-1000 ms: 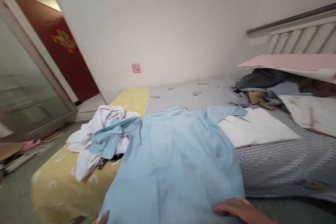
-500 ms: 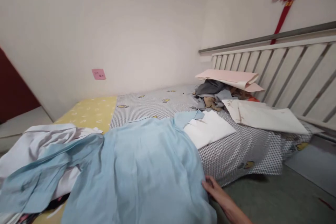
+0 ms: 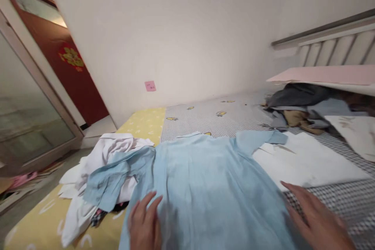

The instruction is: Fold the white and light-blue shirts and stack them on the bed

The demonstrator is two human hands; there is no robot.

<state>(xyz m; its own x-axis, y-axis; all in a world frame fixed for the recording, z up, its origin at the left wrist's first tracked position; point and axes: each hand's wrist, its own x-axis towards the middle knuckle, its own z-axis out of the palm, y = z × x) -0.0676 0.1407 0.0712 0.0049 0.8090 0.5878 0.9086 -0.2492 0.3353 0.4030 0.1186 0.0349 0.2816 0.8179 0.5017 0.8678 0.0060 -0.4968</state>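
Note:
A light blue shirt point(image 3: 205, 179) lies spread on the bed, its collar toward the wall and its sleeves out to both sides. Over the lower left part of the shirt is my left hand point(image 3: 145, 220), fingers apart and holding nothing. My right hand point(image 3: 318, 216) is at the shirt's right edge, fingers stretched out, somewhat blurred. Whether either hand touches the cloth I cannot tell. The left sleeve rests on a heap of white clothes point(image 3: 108, 148). Beside the right sleeve lies a folded white garment point(image 3: 310, 160).
A checked sheet point(image 3: 187, 121) and a yellow sheet point(image 3: 146, 121) cover the bed. Dark and grey clothes point(image 3: 304, 95) are piled at the right under a pink folded sheet point(image 3: 328, 75), near a white radiator point(image 3: 328, 50). A glass door point(image 3: 29, 97) stands at the left.
The view has turned left, bringing the doorway into sight. My left hand has come into view over the shirt. The right hand remains by the shirt's right edge, now with its fingers stretched out.

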